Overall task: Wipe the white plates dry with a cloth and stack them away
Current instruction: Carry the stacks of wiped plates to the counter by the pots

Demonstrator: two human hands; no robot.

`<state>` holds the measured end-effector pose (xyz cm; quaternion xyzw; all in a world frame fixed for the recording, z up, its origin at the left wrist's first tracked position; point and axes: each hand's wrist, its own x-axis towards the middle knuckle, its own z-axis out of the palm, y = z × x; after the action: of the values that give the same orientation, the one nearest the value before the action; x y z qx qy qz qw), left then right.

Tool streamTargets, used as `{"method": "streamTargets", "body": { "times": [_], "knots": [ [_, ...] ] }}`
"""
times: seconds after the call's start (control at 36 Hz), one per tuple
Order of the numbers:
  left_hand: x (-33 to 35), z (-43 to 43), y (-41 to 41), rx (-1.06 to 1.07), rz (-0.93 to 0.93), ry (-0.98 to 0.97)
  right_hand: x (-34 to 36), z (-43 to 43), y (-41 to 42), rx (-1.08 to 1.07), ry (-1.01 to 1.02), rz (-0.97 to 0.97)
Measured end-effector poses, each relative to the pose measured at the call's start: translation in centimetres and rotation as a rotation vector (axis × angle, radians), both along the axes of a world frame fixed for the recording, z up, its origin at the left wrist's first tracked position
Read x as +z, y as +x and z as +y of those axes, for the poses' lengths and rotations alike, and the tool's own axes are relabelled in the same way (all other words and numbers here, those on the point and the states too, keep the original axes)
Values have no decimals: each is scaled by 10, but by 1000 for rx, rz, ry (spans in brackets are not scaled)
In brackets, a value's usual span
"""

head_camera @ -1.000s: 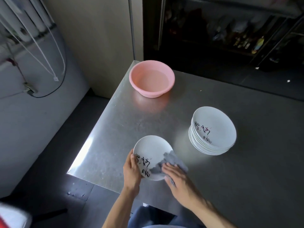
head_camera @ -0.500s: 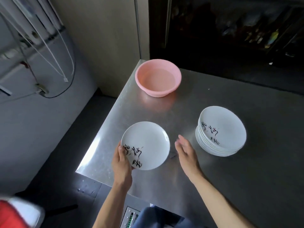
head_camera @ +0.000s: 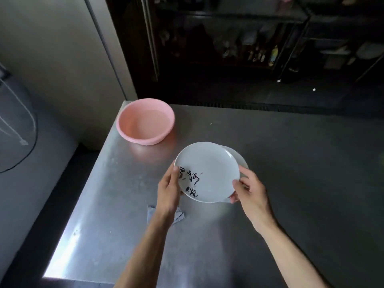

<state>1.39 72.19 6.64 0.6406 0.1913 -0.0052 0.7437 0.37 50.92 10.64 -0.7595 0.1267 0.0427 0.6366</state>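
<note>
Your right hand (head_camera: pixel 250 191) has joined your left hand (head_camera: pixel 168 190) on the plate (head_camera: pixel 209 167), now over the stack (head_camera: pixel 239 157). Bare surface (head_camera: pixel 301 173) lies right of your fingers (head_camera: pixel 245 173); the cloth (head_camera: pixel 180 217) lies beneath your left wrist. The plate's black brush writing is unreadable. Both sets of fingers curl round opposite rims.

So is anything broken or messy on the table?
Nothing looks broken or spilled. The only untidy bit is the grey cloth, crumpled on the table under the left forearm. The pink basin sits close to the table's far left corner. The left hand and right hand hold a white plate over the stack.
</note>
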Motion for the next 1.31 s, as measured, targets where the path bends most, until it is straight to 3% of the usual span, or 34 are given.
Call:
{"method": "streamTargets", "body": {
  "times": [0.11,0.33,0.69,0.97,1.31],
  "knots": [
    [-10,-21,28,-107,-48,167,-8,-22,18,-49,3,53],
    [-24,-38,53,-199,41,281,-25,-47,42,-78,54,169],
    [-46,-41,50,-90,101,251,-45,-53,45,-23,86,214],
    [-38,-49,44,-119,26,381,-49,-61,52,83,-95,210],
    [-36,-54,47,-83,-17,339,-57,-72,61,195,-193,169]
  ]
}}
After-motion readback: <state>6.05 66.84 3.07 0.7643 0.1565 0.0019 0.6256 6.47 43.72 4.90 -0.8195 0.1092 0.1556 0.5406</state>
